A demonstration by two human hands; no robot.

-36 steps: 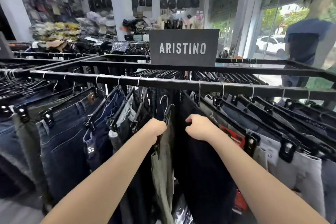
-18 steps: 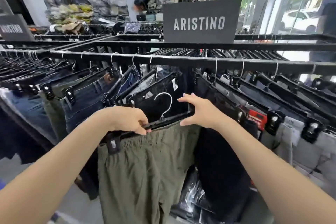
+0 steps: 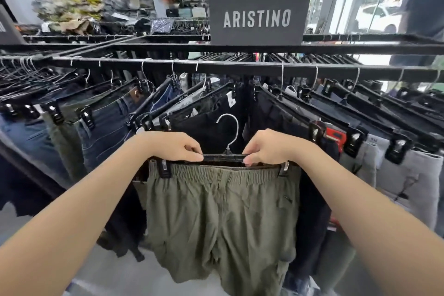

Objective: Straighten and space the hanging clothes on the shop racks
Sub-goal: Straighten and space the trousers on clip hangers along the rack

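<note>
**Squarely in hand: olive shorts held off the rail**

Both hands clamp the black clip hanger (image 3: 224, 157) carrying a pair of olive shorts (image 3: 221, 211): the left hand (image 3: 177, 149) is curled round the bar's left half, the right hand (image 3: 269, 149) round its right. The metal hook (image 3: 231, 127) stands upright, free of the black rail (image 3: 240, 68) above and behind it. Jeans (image 3: 103, 122) hang to the left and grey trousers (image 3: 408, 175) to the right, beneath an ARISTINO sign (image 3: 258, 15)

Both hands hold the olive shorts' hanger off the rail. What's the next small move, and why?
Probably raise the hanger so its hook catches the front rail, in the gap above: left hand and right hand grip the bar, and the hook hangs free.
</note>
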